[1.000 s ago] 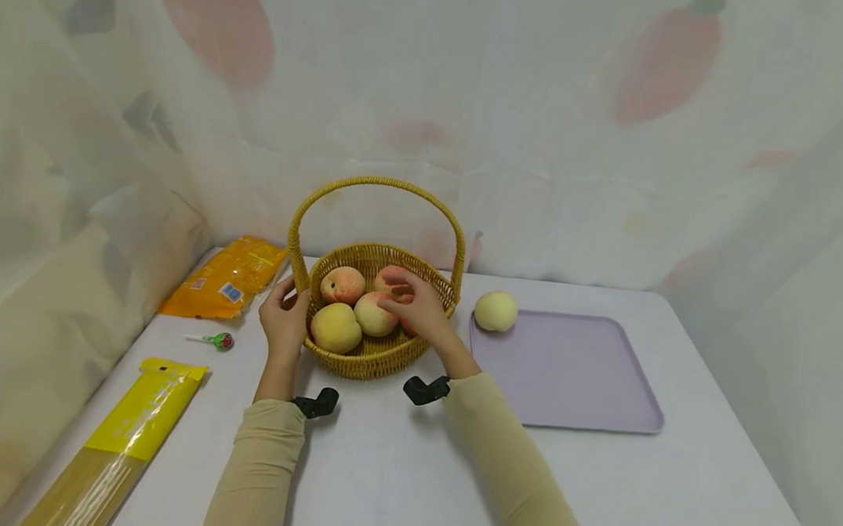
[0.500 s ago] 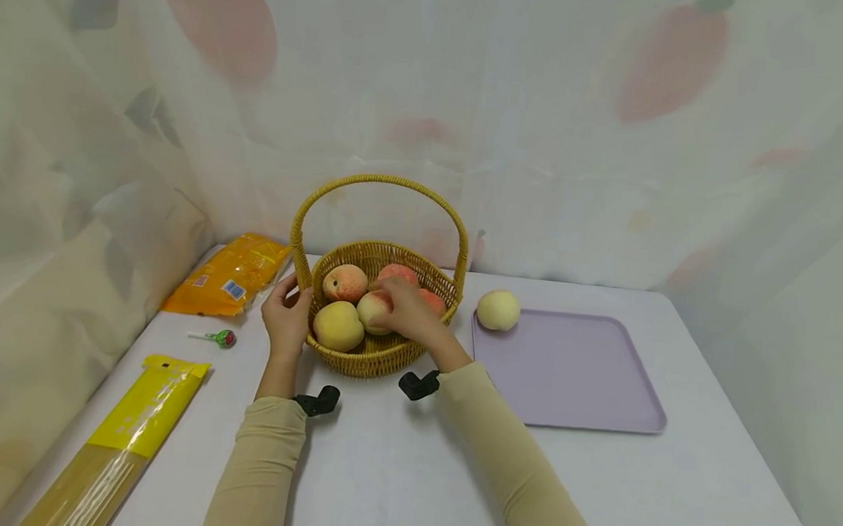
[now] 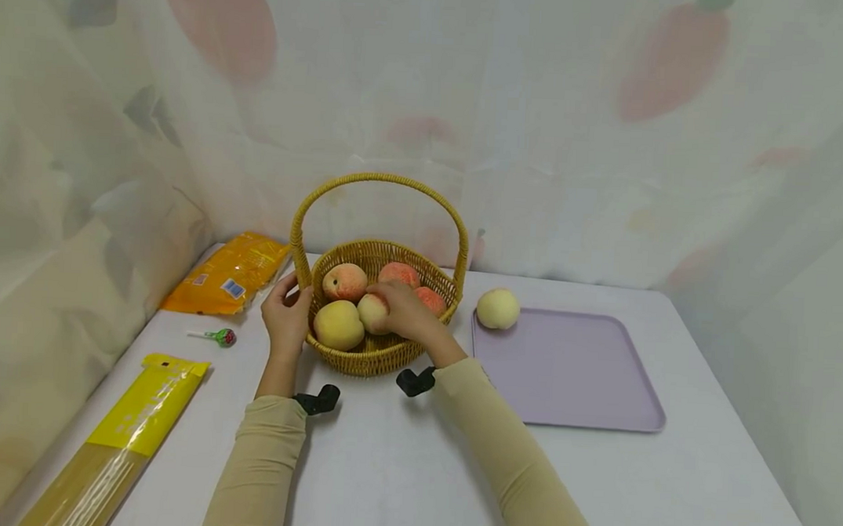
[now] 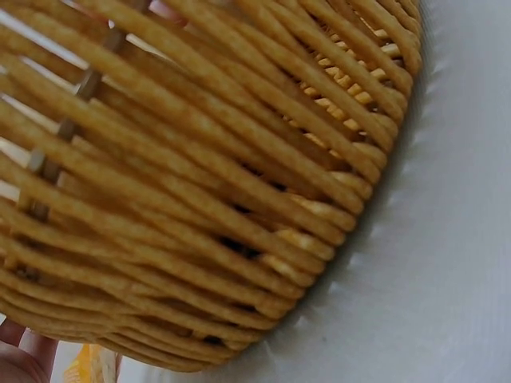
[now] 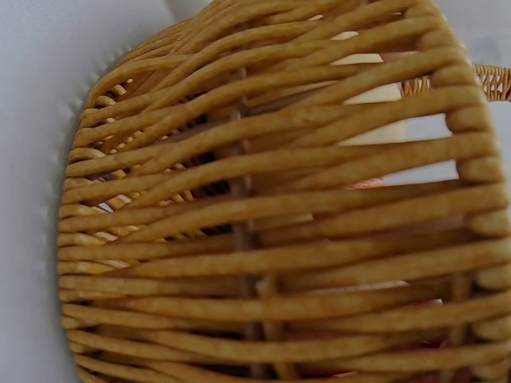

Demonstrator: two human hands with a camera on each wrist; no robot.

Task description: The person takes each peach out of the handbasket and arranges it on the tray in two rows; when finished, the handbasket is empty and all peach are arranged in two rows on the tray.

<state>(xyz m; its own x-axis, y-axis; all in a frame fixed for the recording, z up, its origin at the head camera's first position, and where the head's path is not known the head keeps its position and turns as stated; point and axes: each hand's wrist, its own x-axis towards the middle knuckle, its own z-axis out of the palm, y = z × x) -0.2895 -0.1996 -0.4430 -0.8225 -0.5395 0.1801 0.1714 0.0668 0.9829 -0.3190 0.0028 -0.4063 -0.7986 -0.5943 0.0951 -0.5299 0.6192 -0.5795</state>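
A wicker basket (image 3: 364, 364) with a tall arched handle holds several peaches. My left hand (image 3: 286, 318) grips its left side near the foot of the handle; part of that hand shows at the lower left corner of the left wrist view. Inside the basket, my right hand (image 3: 408, 313) grips a pale peach (image 3: 371, 314), partly covering it. Around it lie a yellow peach (image 3: 339, 325), a blushed peach (image 3: 345, 282) and red peaches (image 3: 399, 274) at the back and right. Woven basket wall (image 5: 279, 231) fills most of the right wrist view and hides the right hand there.
Right of the basket lies a lilac tray (image 3: 565, 371), with a pale peach (image 3: 498, 309) at its back left corner. On the left are an orange packet (image 3: 226, 276), a lollipop (image 3: 223, 337) and a yellow pack of noodles (image 3: 120, 438). A printed curtain (image 3: 429, 98) stands behind.
My right hand has lowered into the basket and moved left, from hovering with spread fingers to gripping the pale peach. The left hand keeps its place on the basket.
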